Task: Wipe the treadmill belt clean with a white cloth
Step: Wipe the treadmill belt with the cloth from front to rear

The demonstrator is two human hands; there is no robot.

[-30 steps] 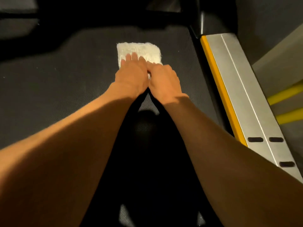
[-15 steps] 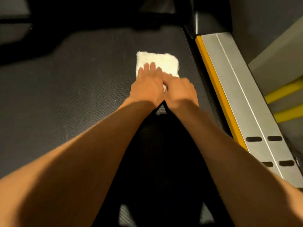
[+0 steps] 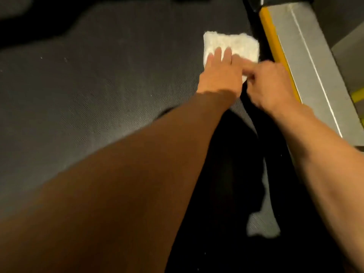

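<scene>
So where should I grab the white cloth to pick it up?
Probably the far left corner of the white cloth, pinched from above, coming in from the left. It lies flat on the belt. The left hand covers its near part, and its right edge sits close to the yellow strip, so the left side looks roomiest.

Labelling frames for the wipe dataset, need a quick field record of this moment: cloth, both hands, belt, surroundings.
cloth: white cloth lying flat on the treadmill belt, near its right edge
left hand: flat on the cloth, fingers straight, pressing down
right hand: at the cloth's near right corner, fingers curled; whether it grips the cloth cannot be told
beside belt: silver side rail with a yellow strip along its inner edge, a dark gap away from the cloth
belt surface: dark, textured, a few pale specks on the left
image quality: hands blurred
</scene>
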